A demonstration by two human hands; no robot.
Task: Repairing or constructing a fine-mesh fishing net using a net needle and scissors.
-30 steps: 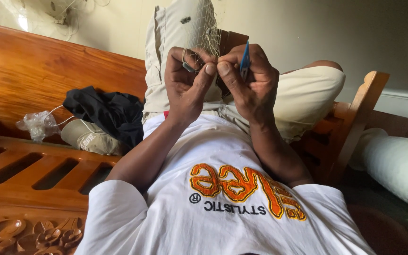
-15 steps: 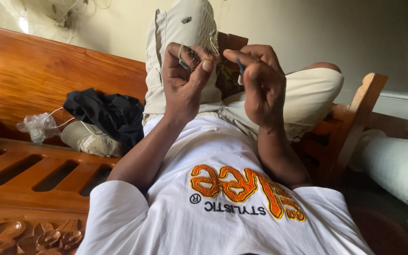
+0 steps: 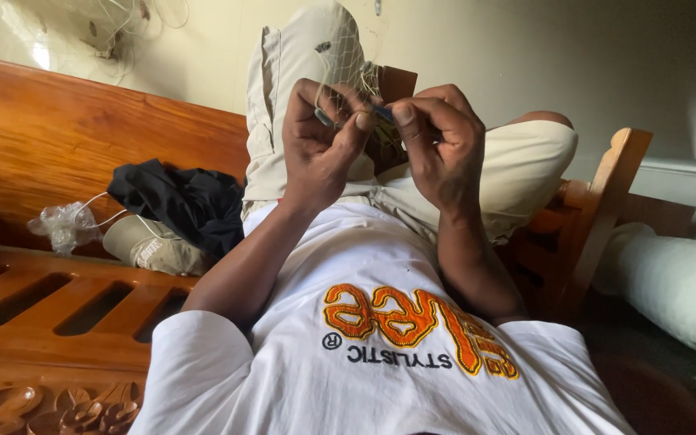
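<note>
L hand [image 3: 320,145] – net [image 3: 348,76] | R hand [image 3: 437,141] – blue tool [image 3: 382,111], prob. needle

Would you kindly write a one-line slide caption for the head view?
Left hand and right hand pinch fine netting with a small blue tool above a raised knee.

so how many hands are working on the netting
2. The left hand pinches the pale netting above the raised knee; the right hand meets it fingertip to fingertip, holding a small blue tool.

Left hand [image 3: 320,149] and right hand [image 3: 437,145] raised together above the chest, fingertips pinched, nearly touching.
</note>
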